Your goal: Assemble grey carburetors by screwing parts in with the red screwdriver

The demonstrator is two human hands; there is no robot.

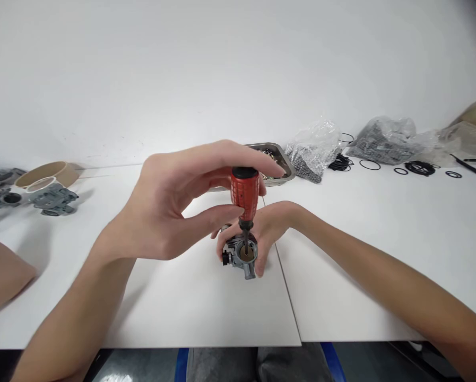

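Left hand (158, 207) holds screwdriver (244, 193), right hand (275, 220) carburettor (239, 259), near tray (288, 167) (small parts (276, 156) inside).

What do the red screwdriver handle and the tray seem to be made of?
The handle looks like slightly glossy plastic, with a molded grid, though possibly rubbery. The tray seems metal, perhaps stainless steel, given its shiny grey rim.
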